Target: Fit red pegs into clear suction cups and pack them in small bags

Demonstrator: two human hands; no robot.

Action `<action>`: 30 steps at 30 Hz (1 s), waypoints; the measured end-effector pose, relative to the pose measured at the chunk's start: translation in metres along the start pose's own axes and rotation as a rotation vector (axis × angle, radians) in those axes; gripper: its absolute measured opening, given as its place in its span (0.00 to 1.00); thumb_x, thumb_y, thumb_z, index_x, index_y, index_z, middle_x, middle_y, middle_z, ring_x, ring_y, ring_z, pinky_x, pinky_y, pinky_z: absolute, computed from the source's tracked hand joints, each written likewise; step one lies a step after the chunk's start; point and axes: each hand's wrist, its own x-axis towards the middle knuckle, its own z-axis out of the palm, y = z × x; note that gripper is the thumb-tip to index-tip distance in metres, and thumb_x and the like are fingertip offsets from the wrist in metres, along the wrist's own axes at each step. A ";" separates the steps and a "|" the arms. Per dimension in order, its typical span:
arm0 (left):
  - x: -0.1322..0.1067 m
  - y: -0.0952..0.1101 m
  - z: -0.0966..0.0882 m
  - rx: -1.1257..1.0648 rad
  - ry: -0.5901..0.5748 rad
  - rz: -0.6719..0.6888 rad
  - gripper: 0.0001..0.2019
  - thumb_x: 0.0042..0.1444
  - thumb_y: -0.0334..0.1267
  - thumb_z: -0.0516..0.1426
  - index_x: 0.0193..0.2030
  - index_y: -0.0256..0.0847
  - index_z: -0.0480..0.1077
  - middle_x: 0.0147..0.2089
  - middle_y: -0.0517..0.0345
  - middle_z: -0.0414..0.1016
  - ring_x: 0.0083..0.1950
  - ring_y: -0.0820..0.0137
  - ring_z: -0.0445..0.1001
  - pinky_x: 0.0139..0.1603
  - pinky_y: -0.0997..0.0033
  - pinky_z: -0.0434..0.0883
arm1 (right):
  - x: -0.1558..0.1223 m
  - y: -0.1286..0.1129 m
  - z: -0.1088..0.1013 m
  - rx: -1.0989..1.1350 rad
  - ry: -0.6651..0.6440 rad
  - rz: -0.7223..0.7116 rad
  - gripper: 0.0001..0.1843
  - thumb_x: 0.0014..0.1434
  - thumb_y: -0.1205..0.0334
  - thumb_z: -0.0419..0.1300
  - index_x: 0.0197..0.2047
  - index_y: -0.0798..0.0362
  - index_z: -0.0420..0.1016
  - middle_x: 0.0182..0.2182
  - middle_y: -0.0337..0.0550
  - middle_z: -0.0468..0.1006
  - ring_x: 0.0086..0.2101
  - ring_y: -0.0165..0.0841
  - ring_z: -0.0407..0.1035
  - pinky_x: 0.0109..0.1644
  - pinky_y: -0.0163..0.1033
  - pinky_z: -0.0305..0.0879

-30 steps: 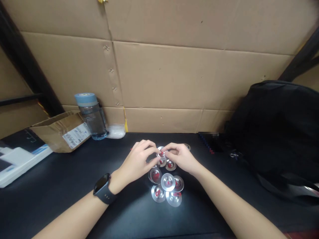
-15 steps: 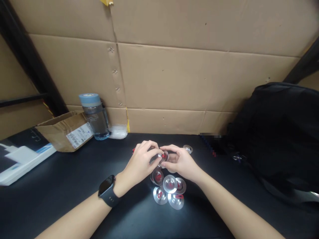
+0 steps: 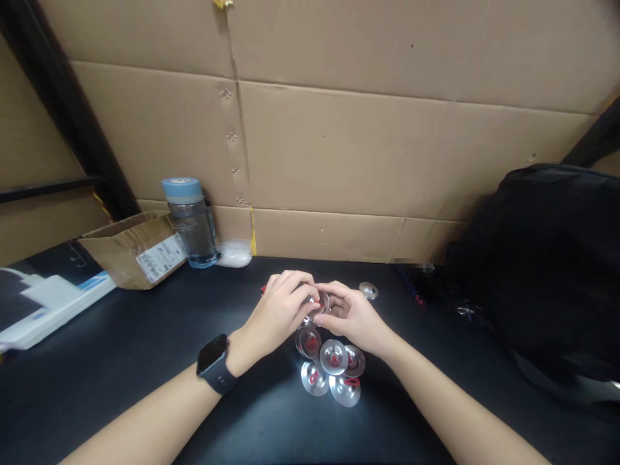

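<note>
Both bare hands meet over a cluster of discs on the black table (image 3: 121,349). The held disc (image 3: 324,301) is between them, at the far end of the cluster. The right hand (image 3: 356,316) has the disc's rim between thumb and fingers, spread about as wide as the disc. The left hand (image 3: 281,307) is curled, thumb and index nearly closed at the disc's near-centre, by a small red piece (image 3: 316,299); whether it pinches that piece cannot be told.

Below lie the loose discs (image 3: 334,357), several overlapping and showing red at the centre. One separate disc (image 3: 368,290) lies apart, beyond the right hand. A red item (image 3: 263,290) shows behind the left hand, mostly hidden.

Judgement: the step in hand appears to be fingerwork on the red piece at the disc's middle. The next move calls for a steady right-hand rim hold and a precise left-hand pinch.
</note>
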 end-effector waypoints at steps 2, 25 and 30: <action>0.000 0.001 0.000 -0.011 0.021 -0.017 0.04 0.68 0.38 0.56 0.43 0.43 0.72 0.50 0.54 0.74 0.53 0.63 0.69 0.52 0.59 0.62 | 0.000 -0.001 0.001 -0.008 0.022 0.027 0.27 0.55 0.60 0.72 0.58 0.47 0.76 0.49 0.45 0.75 0.46 0.37 0.75 0.52 0.45 0.75; 0.001 -0.004 -0.003 -0.163 -0.008 -0.058 0.01 0.63 0.35 0.60 0.41 0.44 0.73 0.43 0.60 0.80 0.46 0.67 0.75 0.50 0.63 0.63 | 0.002 0.006 0.003 0.085 0.063 -0.057 0.30 0.46 0.59 0.77 0.51 0.48 0.71 0.47 0.44 0.74 0.44 0.36 0.75 0.50 0.45 0.76; 0.004 -0.013 -0.007 -0.093 -0.007 -0.093 0.02 0.61 0.35 0.62 0.41 0.44 0.74 0.43 0.60 0.80 0.48 0.66 0.75 0.52 0.63 0.63 | 0.003 0.004 -0.007 -0.133 0.060 -0.120 0.27 0.50 0.60 0.75 0.53 0.48 0.73 0.47 0.45 0.73 0.43 0.36 0.75 0.45 0.42 0.75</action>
